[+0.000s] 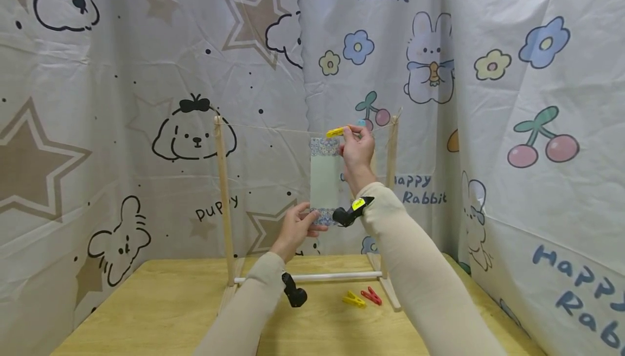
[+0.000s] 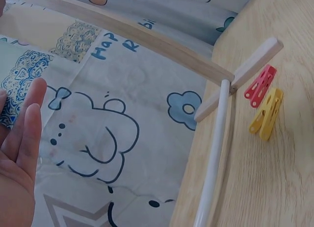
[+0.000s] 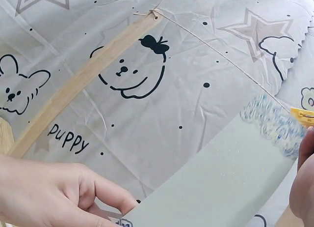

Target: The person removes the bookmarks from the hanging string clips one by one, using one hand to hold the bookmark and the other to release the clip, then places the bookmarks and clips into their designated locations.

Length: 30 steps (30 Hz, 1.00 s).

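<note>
A pale green paper card (image 1: 324, 174) with blue patterned bands at both ends stands upright under a thin string (image 1: 273, 128). My left hand (image 1: 294, 227) holds its lower end, thumb in front and fingers behind. My right hand (image 1: 359, 148) pinches a yellow clothespin (image 1: 335, 132) at the string, by the card's top edge. Whether the clothespin bites the card cannot be seen. Behind the right hand, a cream card (image 2: 37, 24) with a patterned band hangs mostly hidden in the head view, near a light blue clip (image 1: 361, 122) on the string.
The string runs between two wooden posts (image 1: 223, 198), joined low down by a white rod (image 1: 332, 277). On the wooden table (image 1: 161, 312) lie another yellow clothespin (image 1: 354, 299) and a red clothespin (image 1: 372, 296), near the right foot of the stand. Printed curtains (image 1: 263, 90) surround the table.
</note>
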### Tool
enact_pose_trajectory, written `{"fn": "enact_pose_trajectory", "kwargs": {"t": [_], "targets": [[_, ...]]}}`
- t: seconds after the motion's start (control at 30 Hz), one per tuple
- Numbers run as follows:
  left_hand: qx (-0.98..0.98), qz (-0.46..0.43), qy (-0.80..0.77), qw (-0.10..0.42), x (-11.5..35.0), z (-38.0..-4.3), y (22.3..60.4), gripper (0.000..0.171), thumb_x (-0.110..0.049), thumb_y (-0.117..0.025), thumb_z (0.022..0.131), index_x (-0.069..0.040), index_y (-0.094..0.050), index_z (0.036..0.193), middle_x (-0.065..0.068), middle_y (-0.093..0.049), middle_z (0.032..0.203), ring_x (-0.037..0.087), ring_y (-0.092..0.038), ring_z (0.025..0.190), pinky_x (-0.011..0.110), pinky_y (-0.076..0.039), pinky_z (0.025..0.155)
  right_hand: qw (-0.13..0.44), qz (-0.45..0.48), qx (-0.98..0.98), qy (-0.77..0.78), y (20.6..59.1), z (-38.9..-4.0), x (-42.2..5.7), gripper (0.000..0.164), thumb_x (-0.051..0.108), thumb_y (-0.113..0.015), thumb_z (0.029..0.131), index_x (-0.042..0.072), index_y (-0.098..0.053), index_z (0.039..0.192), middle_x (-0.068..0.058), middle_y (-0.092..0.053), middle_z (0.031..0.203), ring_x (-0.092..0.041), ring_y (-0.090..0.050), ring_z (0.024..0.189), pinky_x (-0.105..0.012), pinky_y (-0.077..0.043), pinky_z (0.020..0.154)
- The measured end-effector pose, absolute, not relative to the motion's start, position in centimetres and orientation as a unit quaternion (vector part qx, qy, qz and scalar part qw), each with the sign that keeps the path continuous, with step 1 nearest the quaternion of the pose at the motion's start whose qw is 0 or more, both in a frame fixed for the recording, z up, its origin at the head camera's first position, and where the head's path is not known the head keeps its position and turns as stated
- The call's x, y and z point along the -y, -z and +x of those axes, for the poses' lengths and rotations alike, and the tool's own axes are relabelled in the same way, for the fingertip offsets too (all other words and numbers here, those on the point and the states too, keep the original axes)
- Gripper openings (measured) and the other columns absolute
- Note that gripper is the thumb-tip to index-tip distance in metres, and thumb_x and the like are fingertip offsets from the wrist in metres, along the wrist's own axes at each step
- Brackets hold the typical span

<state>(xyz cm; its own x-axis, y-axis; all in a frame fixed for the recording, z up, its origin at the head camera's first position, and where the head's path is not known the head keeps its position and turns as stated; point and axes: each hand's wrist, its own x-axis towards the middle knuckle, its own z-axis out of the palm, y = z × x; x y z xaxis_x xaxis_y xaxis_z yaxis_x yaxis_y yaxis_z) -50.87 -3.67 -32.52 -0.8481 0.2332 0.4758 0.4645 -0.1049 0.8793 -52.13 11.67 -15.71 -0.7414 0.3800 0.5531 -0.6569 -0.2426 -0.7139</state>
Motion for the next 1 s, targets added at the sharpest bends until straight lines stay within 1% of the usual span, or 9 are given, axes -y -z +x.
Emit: {"fn": "enact_pose_trajectory", "kwargs": {"t": [0.07,0.27,0.37,0.47,0.6,0.7,0.8,0.9,1.0], "targets": [[0.663,-0.264,0.695,0.086,3.7,-50.8,32.5,0.056,-0.007,-0.055,0.109,0.006,-0.032,0.157,0.032,-0.058,0.137,0.025,-0.076,0.086,0.045,-0.062,0.077,0.329,0.128,0.498,-0.792,15.7,-52.1,-11.7,0.012,0.014,-0.059,0.108,0.006,-0.062,0.116,-0.007,-0.07,0.11,-0.008,-0.047,0.061,-0.019,-0.046,0.058],[0.664,-0.256,0.695,0.098,4.2,-50.8,32.8,0.055,-0.008,-0.056,0.108,0.005,-0.034,0.157,0.032,-0.057,0.137,0.033,-0.075,0.092,0.037,-0.063,0.073,0.299,0.134,0.437,-0.838,15.7,-52.1,-12.1,0.006,0.016,-0.06,0.107,0.012,-0.062,0.11,0.0,-0.065,0.095,-0.005,-0.047,0.059,-0.017,-0.044,0.054],[0.667,-0.249,0.693,0.115,4.6,-50.9,33.0,0.047,-0.008,-0.058,0.107,0.006,-0.045,0.151,0.03,-0.062,0.13,0.039,-0.073,0.097,0.036,-0.063,0.072,0.286,0.15,0.417,-0.85,15.5,-51.9,-12.5,0.004,0.015,-0.059,0.108,0.013,-0.062,0.109,0.0,-0.067,0.096,-0.005,-0.049,0.06,-0.016,-0.044,0.052],[0.665,-0.244,0.695,0.126,5.1,-50.9,33.1,0.035,-0.008,-0.059,0.107,0.006,-0.056,0.139,0.024,-0.065,0.119,0.04,-0.072,0.099,0.039,-0.063,0.075,0.284,0.165,0.413,-0.85,15.4,-51.7,-12.9,0.003,0.015,-0.059,0.108,0.014,-0.06,0.11,-0.001,-0.068,0.097,-0.005,-0.052,0.061,-0.015,-0.046,0.052],[0.66,-0.237,0.703,0.12,6.0,-50.4,33.1,0.029,-0.006,-0.057,0.107,0.004,-0.059,0.135,0.019,-0.066,0.109,0.041,-0.071,0.102,0.042,-0.062,0.08,0.278,0.181,0.418,-0.846,15.3,-51.3,-13.3,0.003,0.016,-0.058,0.108,0.014,-0.058,0.111,0.0,-0.07,0.097,-0.004,-0.056,0.06,-0.015,-0.047,0.052],[0.659,-0.231,0.706,0.118,6.8,-50.0,33.2,0.032,-0.004,-0.056,0.107,0.005,-0.057,0.138,0.019,-0.066,0.106,0.044,-0.07,0.103,0.039,-0.062,0.08,0.257,0.198,0.424,-0.845,15.4,-51.0,-13.5,0.008,0.018,-0.056,0.109,0.014,-0.058,0.116,-0.002,-0.07,0.104,-0.005,-0.059,0.061,-0.015,-0.048,0.052],[0.657,-0.227,0.709,0.118,7.5,-49.5,33.4,0.034,-0.004,-0.056,0.107,0.006,-0.055,0.14,0.02,-0.066,0.106,0.045,-0.069,0.103,0.037,-0.062,0.08,0.222,0.222,0.431,-0.846,15.8,-50.8,-13.9,0.023,0.021,-0.053,0.11,0.011,-0.054,0.13,-0.004,-0.063,0.122,-0.008,-0.064,0.064,-0.017,-0.05,0.054],[0.662,-0.225,0.704,0.121,8.2,-49.0,33.6,0.031,-0.005,-0.056,0.108,0.005,-0.058,0.137,0.021,-0.068,0.109,0.039,-0.072,0.099,0.035,-0.062,0.078,0.19,0.243,0.444,-0.841,16.3,-50.6,-14.3,0.035,0.024,-0.05,0.111,0.01,-0.047,0.143,-0.008,-0.053,0.137,-0.01,-0.068,0.067,-0.018,-0.053,0.056],[0.672,-0.22,0.696,0.124,8.7,-48.5,33.9,0.026,-0.006,-0.057,0.107,0.004,-0.062,0.131,0.02,-0.07,0.111,0.03,-0.074,0.091,0.033,-0.062,0.073,0.167,0.256,0.451,-0.839,16.8,-50.3,-14.7,0.033,0.025,-0.05,0.112,0.012,-0.047,0.142,-0.01,-0.05,0.143,-0.012,-0.07,0.069,-0.019,-0.054,0.057]]}}
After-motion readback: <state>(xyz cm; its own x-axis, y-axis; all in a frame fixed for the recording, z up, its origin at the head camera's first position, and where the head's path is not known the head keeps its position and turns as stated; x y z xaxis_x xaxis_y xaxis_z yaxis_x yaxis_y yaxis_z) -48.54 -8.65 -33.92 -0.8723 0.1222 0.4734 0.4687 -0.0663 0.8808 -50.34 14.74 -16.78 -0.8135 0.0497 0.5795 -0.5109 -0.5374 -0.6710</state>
